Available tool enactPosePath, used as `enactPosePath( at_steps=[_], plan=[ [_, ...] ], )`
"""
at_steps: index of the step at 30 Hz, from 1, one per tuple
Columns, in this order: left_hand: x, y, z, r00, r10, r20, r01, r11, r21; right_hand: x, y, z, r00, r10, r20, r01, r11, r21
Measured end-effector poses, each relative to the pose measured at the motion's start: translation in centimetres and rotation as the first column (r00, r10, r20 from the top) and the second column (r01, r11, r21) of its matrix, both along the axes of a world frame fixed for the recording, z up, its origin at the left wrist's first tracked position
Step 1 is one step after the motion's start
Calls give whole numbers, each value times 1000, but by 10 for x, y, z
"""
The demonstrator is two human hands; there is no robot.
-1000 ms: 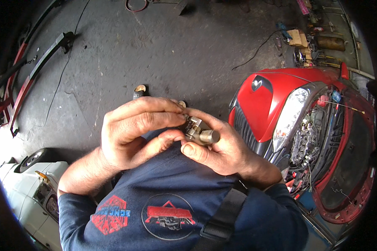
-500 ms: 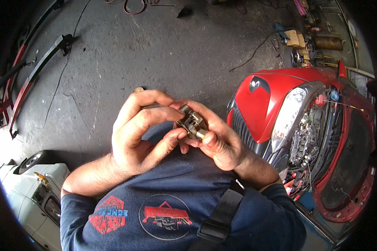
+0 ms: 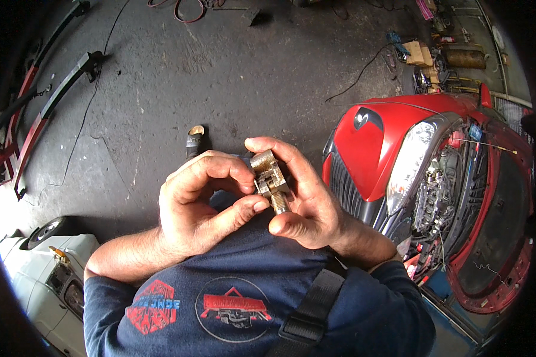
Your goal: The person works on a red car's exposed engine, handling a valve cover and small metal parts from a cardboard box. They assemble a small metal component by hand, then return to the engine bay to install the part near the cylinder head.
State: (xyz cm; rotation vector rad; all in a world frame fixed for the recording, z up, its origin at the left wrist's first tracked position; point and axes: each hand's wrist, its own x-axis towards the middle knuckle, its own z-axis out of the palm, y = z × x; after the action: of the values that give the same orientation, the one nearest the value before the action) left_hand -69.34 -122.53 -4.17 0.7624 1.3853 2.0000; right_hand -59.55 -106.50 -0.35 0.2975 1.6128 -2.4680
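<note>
In front of my chest I hold a small brass-coloured metal part with a threaded bolt [image 3: 270,178]. Its rounded, knurled-looking end is at the top, and the bolt points down toward my right thumb. My left hand [image 3: 205,199] is closed with thumb and fingertips on the part's left side. Cupped round the right side, my right hand [image 3: 309,205] has its fingers behind the part and its thumb near the bolt's lower end. The fingers behind the part are partly hidden.
To my right stands a red car [image 3: 369,154] with its engine [image 3: 438,196] exposed. A white vehicle [image 3: 47,268] is at the lower left. Red and black metal arms [image 3: 53,98] stand at the far left. My boot [image 3: 195,140] shows on the dark floor [image 3: 178,71].
The metal part has been turned so its bolt now points downward. My right index finger has lifted off its top edge, and my left fingers have drawn lower. My boot has come into view.
</note>
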Motion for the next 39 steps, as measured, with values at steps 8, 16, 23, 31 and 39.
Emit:
enactPosePath(
  at_steps=[8,16,23,31,39],
  plan=[
    [-5,-2,12,988,-64,-140,70,997,38,-2,3,-6,999,32,-29,-26,982,188],
    [1,4,14,943,-79,324,68,997,46,0,2,-15,991,21,-133,-16,999,41],
    [-6,3,13,841,-173,513,196,981,11,-1,5,-18,981,52,-188,-25,989,144],
    [-11,2,12,780,-237,580,253,966,55,-4,8,-17,965,111,-238,-48,966,255],
    [-8,2,9,847,-221,483,224,973,52,1,5,-15,967,112,-229,-38,951,306]
  ],
)
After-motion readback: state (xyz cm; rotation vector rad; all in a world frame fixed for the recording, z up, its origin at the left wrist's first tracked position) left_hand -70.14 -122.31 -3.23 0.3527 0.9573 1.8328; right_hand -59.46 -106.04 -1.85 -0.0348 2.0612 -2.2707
